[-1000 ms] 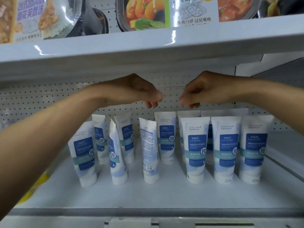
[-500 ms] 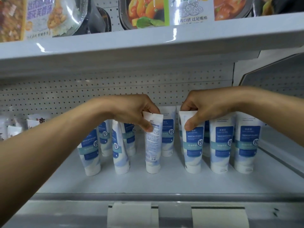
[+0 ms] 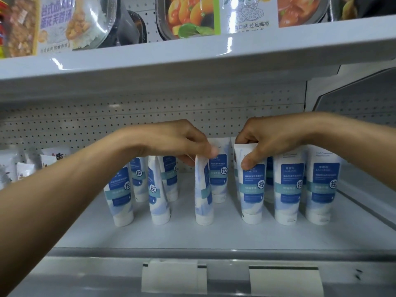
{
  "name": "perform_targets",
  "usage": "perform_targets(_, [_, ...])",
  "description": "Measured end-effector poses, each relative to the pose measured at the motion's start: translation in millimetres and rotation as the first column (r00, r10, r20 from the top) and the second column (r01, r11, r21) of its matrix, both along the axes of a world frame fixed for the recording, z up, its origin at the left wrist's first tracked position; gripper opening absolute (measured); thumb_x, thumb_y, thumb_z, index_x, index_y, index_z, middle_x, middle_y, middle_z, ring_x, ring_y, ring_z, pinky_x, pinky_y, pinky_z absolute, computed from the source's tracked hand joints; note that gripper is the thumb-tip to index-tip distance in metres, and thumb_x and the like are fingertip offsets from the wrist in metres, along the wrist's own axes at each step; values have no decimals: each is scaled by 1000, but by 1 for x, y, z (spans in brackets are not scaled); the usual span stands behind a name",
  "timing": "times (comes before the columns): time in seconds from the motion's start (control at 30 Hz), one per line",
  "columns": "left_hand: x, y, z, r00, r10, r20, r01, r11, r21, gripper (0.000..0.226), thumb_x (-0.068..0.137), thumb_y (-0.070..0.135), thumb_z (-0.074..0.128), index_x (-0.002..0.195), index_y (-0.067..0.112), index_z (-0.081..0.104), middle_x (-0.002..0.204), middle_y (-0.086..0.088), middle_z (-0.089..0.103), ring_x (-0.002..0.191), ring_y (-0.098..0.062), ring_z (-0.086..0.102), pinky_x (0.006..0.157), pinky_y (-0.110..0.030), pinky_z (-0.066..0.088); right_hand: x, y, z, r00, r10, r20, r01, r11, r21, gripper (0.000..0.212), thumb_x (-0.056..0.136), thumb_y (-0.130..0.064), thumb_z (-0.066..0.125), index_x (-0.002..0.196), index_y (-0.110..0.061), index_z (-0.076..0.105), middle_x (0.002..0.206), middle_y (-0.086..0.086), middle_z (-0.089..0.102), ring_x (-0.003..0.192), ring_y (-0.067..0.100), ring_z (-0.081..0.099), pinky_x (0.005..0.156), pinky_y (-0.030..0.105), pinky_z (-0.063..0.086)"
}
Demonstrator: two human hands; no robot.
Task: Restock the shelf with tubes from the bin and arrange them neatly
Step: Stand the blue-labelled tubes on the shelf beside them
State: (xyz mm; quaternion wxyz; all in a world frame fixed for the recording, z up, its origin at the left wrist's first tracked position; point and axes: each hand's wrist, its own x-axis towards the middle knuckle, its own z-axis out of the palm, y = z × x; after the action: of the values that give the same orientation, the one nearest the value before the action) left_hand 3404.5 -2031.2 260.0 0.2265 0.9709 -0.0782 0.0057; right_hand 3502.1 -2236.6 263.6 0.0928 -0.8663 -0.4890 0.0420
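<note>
While your left hand [image 3: 182, 142] pinches the crimped top of the sideways-turned tube [image 3: 202, 189] mid front row, your right hand [image 3: 267, 140] pinches the next tube [image 3: 251, 189] w/ thumb on its label. Both stand cap-down on the white shelf [image 3: 214, 234], btwn other tubes.

Both bare forearms reach forward, wrists level. The left hand [image 3: 182, 142] pinches with curled fingers [image 3: 211, 150]; the right hand [image 3: 272, 138] grips likewise, thumb pressed down in front.
</note>
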Motion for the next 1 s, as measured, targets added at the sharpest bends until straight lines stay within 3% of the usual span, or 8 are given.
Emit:
perform_targets(0.07, [-2,0,-3,998,-45,48,36,984,174,49,83,37,71,130,38,54,128,20,58,108,0,61,88,-14,50,-1,0,0,1000,12,-13,-12,1000,-4,7,82,-30,74,84,-25,69,80,-15,74,70,2,70,61,18,53])
perform_targets(0.13, [-1,0,-5,997,-19,72,6,985,172,69,83,23,73,138,44,38,129,19,55,109,2,58,87,-13,50,-1,0,1,999,20,-25,-20,1000,-8,7,81,-28,75,85,-26,70,82,-16,74,73,3,70,64,19,55])
perform_targets(0.2, [0,-3,-7,996,23,85,-37,984,172,73,83,19,73,141,42,34,125,13,61,104,-2,63,82,-14,54,-1,0,1,999,11,-36,-12,1000,-14,9,81,-27,75,87,-26,70,84,-16,74,75,3,71,69,22,57])
perform_targets(0.33, [5,-9,-13,977,76,200,-122,965,232,43,82,27,75,122,25,59,109,9,70,84,-7,70,76,-29,60,1,-1,1,999,-8,-34,8,1000,-12,5,81,-27,75,82,-26,70,80,-15,75,72,4,71,66,23,55])
perform_targets(0.47, [12,-16,-16,970,72,233,-116,977,178,20,83,25,74,102,21,68,93,10,73,69,-3,70,64,-21,57,1,-1,0,1000,-4,-12,4,1000,-4,5,81,-27,75,81,-23,71,78,-14,75,70,5,71,63,23,55])
perform_targets(0.6, [16,-19,-17,983,32,181,-34,999,8,20,83,12,73,102,11,70,95,4,74,78,-5,71,63,-16,56,2,-2,-1,1000,-3,3,3,1000,18,7,81,-26,76,82,-21,72,78,-13,75,70,6,71,64,22,56])
perform_targets(0.8, [19,-16,-18,988,17,153,-11,999,-39,22,84,11,72,106,8,69,97,3,75,84,-9,72,72,-24,60,2,-2,-2,1000,1,-1,-1,999,36,8,81,-26,76,76,-22,70,76,-14,74,68,4,70,61,20,54])
perform_targets(1.0, [19,-16,-17,990,-2,140,9,998,-54,22,84,11,72,105,9,68,95,6,74,83,-7,71,73,-26,60,2,-1,-2,1000,2,6,-2,1000,28,8,81,-28,75,78,-23,70,76,-13,74,69,5,70,65,24,56])
